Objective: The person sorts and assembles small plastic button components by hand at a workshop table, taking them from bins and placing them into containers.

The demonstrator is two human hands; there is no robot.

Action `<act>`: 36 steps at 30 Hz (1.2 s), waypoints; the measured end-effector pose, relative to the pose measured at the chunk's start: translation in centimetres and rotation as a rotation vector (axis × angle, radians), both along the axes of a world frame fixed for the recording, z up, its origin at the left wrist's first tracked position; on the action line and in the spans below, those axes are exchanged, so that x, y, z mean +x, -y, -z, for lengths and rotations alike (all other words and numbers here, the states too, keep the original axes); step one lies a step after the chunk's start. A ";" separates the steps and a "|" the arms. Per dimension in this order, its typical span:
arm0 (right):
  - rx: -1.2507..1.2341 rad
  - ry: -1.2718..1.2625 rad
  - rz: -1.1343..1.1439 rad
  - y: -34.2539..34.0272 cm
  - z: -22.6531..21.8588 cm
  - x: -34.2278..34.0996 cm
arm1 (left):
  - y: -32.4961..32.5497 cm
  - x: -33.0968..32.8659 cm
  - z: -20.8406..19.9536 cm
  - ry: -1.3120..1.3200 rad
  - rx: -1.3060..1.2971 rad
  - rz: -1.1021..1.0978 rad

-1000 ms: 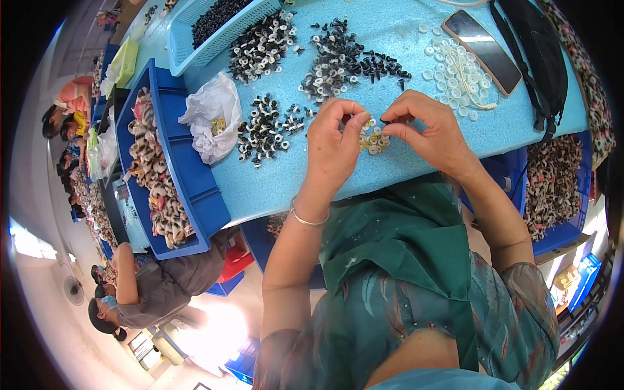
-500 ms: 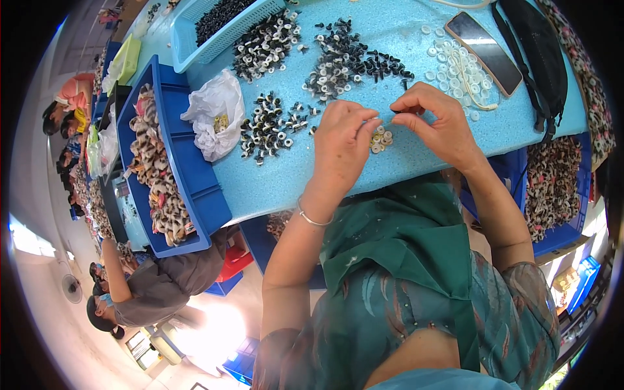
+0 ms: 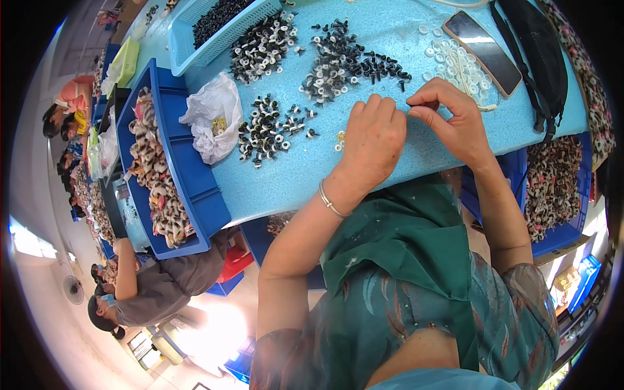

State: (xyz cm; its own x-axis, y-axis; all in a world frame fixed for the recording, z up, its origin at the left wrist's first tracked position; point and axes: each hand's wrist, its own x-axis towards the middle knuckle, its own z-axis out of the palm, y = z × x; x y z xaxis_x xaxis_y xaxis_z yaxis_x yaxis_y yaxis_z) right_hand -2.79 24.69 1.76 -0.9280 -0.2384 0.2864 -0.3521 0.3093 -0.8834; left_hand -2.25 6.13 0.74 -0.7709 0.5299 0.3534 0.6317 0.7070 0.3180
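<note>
My left hand point(image 3: 376, 140) is closed, its back turned up and its fingertips hidden under it. Beside it, my right hand point(image 3: 452, 120) pinches thumb and forefinger together around something small and dark, too small to name. The two hands nearly touch above the near part of the blue table. A few small pale-yellow rings point(image 3: 340, 138) show at the left hand's edge, the hand covering the others. Beyond the hands lies a heap of small black studs point(image 3: 383, 66); left of them is a pile of black studs with white rings point(image 3: 263, 133).
Clear round discs point(image 3: 448, 62) and a phone point(image 3: 484, 52) lie at the far right, beside a black bag point(image 3: 536, 62). A white plastic bag point(image 3: 214, 117), a blue bin point(image 3: 188, 143) of patterned plush pieces and a light-blue basket point(image 3: 227, 32) stand left. A co-worker point(image 3: 162, 286) sits left.
My left hand has moved right and turned its back up, now covering most of the yellow rings. My right hand has shifted slightly right, its thumb and forefinger closer together.
</note>
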 end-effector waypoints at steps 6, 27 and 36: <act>-0.121 0.054 -0.032 0.6 -0.2 0.8 | 1.6 0.5 -1.6 0.415 0.590 -0.236; -0.150 0.062 -0.166 3.5 -1.7 1.2 | 4.5 2.2 -1.9 1.178 1.455 -0.227; -0.296 0.217 -0.233 3.2 -0.7 1.1 | 4.2 2.7 -2.0 1.002 1.364 -0.209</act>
